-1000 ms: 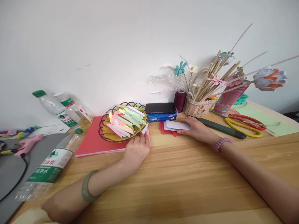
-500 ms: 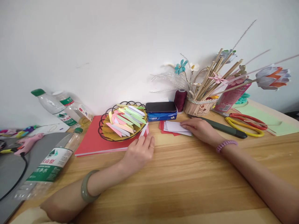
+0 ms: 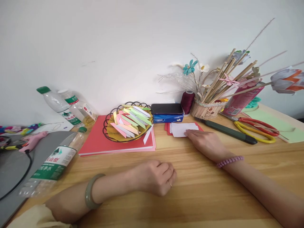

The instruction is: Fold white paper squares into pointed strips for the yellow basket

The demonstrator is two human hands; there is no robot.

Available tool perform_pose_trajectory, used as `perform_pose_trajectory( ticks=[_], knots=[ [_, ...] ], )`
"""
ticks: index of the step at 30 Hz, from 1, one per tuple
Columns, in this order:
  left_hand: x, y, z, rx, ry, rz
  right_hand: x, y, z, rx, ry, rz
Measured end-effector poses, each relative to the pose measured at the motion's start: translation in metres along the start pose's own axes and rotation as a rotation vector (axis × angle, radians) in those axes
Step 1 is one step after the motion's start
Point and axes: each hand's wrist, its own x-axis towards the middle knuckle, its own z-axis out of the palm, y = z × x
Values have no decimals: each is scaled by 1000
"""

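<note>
The left hand lay on the bare desk in a loose fist, fingers curled under, holding nothing; a green bangle circled its wrist. It sat well in front of the wire basket, apart from it. The right hand rested flat and open, palm down, to the right of the basket, its fingertips touching the near right corner of the white paper without gripping it; a bead bracelet ringed that wrist. The white paper lay on top of a few red sheets, right of the basket and just in front of the blue tissue pack with a phone on it. The basket held folded strips in pink, yellow, green and white, and stood on a red folder; one white strip lay on the folder at the basket's right edge. Left of the basket stood and lay water bottles. Far to its right were a stick holder, a dark knife and scissors.
</note>
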Motion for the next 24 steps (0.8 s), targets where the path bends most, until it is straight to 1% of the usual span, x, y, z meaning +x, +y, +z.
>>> perform_pose_trajectory(
  ticks=[3,5,7,10,11,12,13,14,16,17,20,22,24],
  knots=[
    [0,0,2,-37,32,-55,1,2,1,-8,84,55],
    [1,-1,2,-54,72,-103,1,2,-4,-12,162,83],
    [2,-3,1,-58,139,-157,-1,-2,-11,-12,224,64],
    [5,-5,-3,-34,233,-227,-10,-18,-23,7,234,-71],
    [6,-6,-4,-12,253,-252,-14,-26,-26,20,222,-138],
    [7,-6,-5,11,263,-279,-18,-34,-28,20,237,-228],
    [7,-6,-5,30,260,-302,-21,-43,-29,15,245,-311],
    [8,-5,-4,39,249,-324,-24,-52,-30,8,250,-361],
    [7,-4,-1,21,220,-350,-27,-67,-31,25,225,-418],
    [6,-3,1,-5,195,-355,-28,-72,-31,47,199,-418],
    [2,1,7,-92,93,-369,-30,-79,-31,162,85,-354],
    [1,3,8,-155,16,-396,-34,-75,-30,243,37,-280],
    [2,3,7,-234,-25,-445,-39,-68,-28,301,18,-208]
  ],
)
